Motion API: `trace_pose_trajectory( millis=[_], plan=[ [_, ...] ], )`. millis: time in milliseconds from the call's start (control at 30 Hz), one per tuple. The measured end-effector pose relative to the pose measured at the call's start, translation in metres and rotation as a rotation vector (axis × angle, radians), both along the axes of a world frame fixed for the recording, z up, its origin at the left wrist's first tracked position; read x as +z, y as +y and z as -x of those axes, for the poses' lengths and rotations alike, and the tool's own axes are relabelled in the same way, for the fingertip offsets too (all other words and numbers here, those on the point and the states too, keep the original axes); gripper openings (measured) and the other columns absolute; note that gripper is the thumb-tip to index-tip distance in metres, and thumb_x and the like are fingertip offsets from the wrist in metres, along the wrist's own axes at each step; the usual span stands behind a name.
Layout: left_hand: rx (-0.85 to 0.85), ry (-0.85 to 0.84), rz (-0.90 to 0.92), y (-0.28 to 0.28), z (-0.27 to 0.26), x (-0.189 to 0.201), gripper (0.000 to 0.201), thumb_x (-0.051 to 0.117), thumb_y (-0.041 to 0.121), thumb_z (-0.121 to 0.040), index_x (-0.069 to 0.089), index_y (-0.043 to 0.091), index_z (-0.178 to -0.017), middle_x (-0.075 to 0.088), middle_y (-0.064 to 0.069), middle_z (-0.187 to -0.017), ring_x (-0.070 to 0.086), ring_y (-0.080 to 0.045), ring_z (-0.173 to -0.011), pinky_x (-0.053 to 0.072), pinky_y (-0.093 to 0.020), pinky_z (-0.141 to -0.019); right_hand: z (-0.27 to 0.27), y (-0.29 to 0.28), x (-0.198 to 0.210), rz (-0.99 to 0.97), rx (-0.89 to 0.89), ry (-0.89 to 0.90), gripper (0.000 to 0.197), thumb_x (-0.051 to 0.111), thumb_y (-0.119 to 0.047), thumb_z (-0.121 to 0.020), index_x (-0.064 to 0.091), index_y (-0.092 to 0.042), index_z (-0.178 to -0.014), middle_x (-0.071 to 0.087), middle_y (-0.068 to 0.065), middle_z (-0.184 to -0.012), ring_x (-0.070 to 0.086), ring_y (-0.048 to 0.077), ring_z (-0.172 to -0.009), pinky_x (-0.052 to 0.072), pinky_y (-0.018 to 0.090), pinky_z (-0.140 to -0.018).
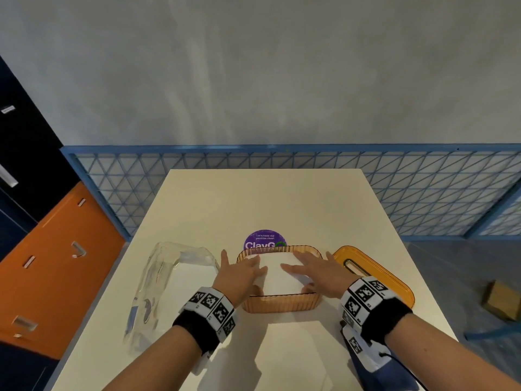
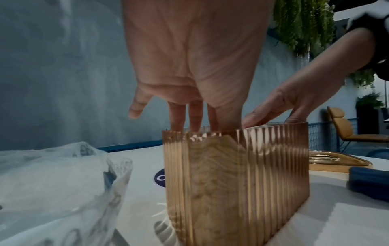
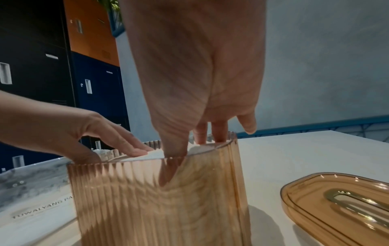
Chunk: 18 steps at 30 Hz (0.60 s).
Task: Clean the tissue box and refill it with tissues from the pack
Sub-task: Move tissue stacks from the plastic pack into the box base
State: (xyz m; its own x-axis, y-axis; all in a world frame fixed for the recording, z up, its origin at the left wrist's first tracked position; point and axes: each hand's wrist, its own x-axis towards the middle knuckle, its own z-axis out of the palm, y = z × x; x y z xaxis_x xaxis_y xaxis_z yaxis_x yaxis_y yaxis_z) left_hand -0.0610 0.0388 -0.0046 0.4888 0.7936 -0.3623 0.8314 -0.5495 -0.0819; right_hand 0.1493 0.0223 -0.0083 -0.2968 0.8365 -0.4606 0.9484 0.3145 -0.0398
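An amber ribbed tissue box (image 1: pixel 282 304) stands lidless on the white table, with a white tissue stack (image 1: pixel 277 275) inside. My left hand (image 1: pixel 245 270) lies flat on the stack's left side and my right hand (image 1: pixel 313 269) on its right, fingers straight and pressing down. In the right wrist view the right thumb (image 3: pixel 170 166) reaches down inside the box's (image 3: pixel 157 199) near wall. Flat on the table right of the box lies its amber lid (image 1: pixel 375 272), slot facing up. The clear plastic tissue pack (image 1: pixel 169 277) lies left, with some tissues still in it.
A purple round sticker (image 1: pixel 265 239) sits behind the box. A dark blue cloth (image 2: pixel 368 183) lies near the right wrist. Orange and dark lockers (image 1: pixel 56 263) stand left, a blue mesh railing (image 1: pixel 282 159) runs behind the table, and a cardboard box (image 1: pixel 501 300) rests on the floor right.
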Motion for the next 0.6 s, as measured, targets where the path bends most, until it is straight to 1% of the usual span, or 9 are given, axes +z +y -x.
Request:
trace_pose_trajectory(
  millis=[67, 100, 200, 300, 367, 433, 467, 533, 600],
  plan=[
    [0.024, 0.013, -0.031, -0.004, -0.005, -0.003, 0.048, 0.042, 0.014, -0.097, 0.033, 0.022, -0.143, 0.027, -0.002, -0.151, 0.035, -0.019, -0.137, 0.005, -0.067, -0.110, -0.002, 0.001, -0.002, 0.030, 0.011, -0.019, 0.066, 0.047, -0.034, -0.096, 0.006, -0.045, -0.147, 0.000, -0.001, -0.160, 0.002, 0.022, -0.148, 0.009, 0.059, -0.114],
    [0.037, 0.023, -0.038, -0.006, -0.009, -0.005, 0.046, 0.039, 0.009, -0.096, 0.036, 0.019, -0.141, 0.031, -0.004, -0.149, 0.037, -0.020, -0.135, 0.004, -0.067, -0.110, -0.003, 0.001, -0.003, 0.042, 0.013, -0.026, 0.065, 0.046, -0.034, -0.096, 0.005, -0.045, -0.147, -0.001, -0.001, -0.160, 0.001, 0.022, -0.148, 0.009, 0.060, -0.113],
    [0.061, 0.032, -0.042, -0.009, -0.015, -0.006, 0.042, 0.036, 0.006, -0.096, 0.041, 0.013, -0.137, 0.035, -0.007, -0.145, 0.040, -0.024, -0.131, 0.006, -0.066, -0.110, -0.002, 0.001, -0.004, 0.058, 0.019, -0.043, 0.065, 0.044, -0.036, -0.096, 0.003, -0.046, -0.146, -0.003, -0.002, -0.160, 0.000, 0.022, -0.148, 0.011, 0.063, -0.112],
    [0.084, -0.052, 0.005, -0.007, -0.011, -0.003, 0.042, 0.039, 0.012, -0.097, 0.038, 0.016, -0.139, 0.029, -0.004, -0.148, 0.033, -0.022, -0.136, 0.009, -0.066, -0.110, -0.003, 0.000, -0.002, 0.060, -0.005, -0.022, 0.066, 0.045, -0.043, -0.094, 0.005, -0.045, -0.147, -0.003, -0.002, -0.160, 0.002, 0.022, -0.148, 0.010, 0.062, -0.112],
    [0.103, -0.131, 0.031, -0.007, -0.004, -0.002, 0.042, 0.044, 0.024, -0.097, 0.037, 0.021, -0.138, 0.028, -0.001, -0.149, 0.029, -0.020, -0.138, 0.010, -0.065, -0.110, -0.005, -0.001, 0.003, 0.057, -0.043, 0.024, 0.066, 0.048, -0.045, -0.093, 0.010, -0.046, -0.146, 0.000, -0.004, -0.160, 0.006, 0.020, -0.147, 0.007, 0.061, -0.113],
    [0.116, -0.202, 0.010, -0.009, 0.002, -0.002, 0.042, 0.046, 0.033, -0.096, 0.040, 0.024, -0.136, 0.030, 0.002, -0.148, 0.028, -0.017, -0.138, 0.013, -0.059, -0.111, -0.006, -0.001, 0.009, 0.026, -0.090, 0.104, 0.065, 0.054, -0.041, -0.091, 0.019, -0.045, -0.145, 0.007, -0.006, -0.159, 0.013, 0.019, -0.146, 0.004, 0.058, -0.115],
    [0.115, -0.225, -0.016, -0.009, 0.003, -0.003, 0.041, 0.046, 0.034, -0.096, 0.042, 0.026, -0.135, 0.031, 0.004, -0.148, 0.027, -0.017, -0.138, 0.015, -0.056, -0.111, -0.006, -0.001, 0.011, -0.007, -0.102, 0.145, 0.063, 0.056, -0.039, -0.090, 0.024, -0.044, -0.144, 0.012, -0.007, -0.158, 0.018, 0.018, -0.145, 0.005, 0.056, -0.115],
    [0.112, -0.252, -0.075, -0.009, 0.005, -0.005, 0.039, 0.045, 0.035, -0.096, 0.043, 0.029, -0.134, 0.029, 0.006, -0.150, 0.025, -0.017, -0.139, 0.020, -0.051, -0.111, -0.007, 0.000, 0.017, -0.089, -0.120, 0.212, 0.058, 0.057, -0.035, -0.091, 0.031, -0.038, -0.143, 0.025, -0.006, -0.154, 0.029, 0.016, -0.140, 0.011, 0.049, -0.116],
    [0.131, -0.272, -0.110, -0.007, 0.004, -0.005, 0.041, 0.044, 0.035, -0.096, 0.040, 0.031, -0.137, 0.026, 0.006, -0.152, 0.023, -0.018, -0.140, 0.023, -0.048, -0.109, -0.008, 0.002, 0.020, -0.165, -0.144, 0.254, 0.055, 0.057, -0.032, -0.091, 0.035, -0.032, -0.142, 0.036, -0.004, -0.147, 0.039, 0.016, -0.132, 0.023, 0.040, -0.112]
  ],
)
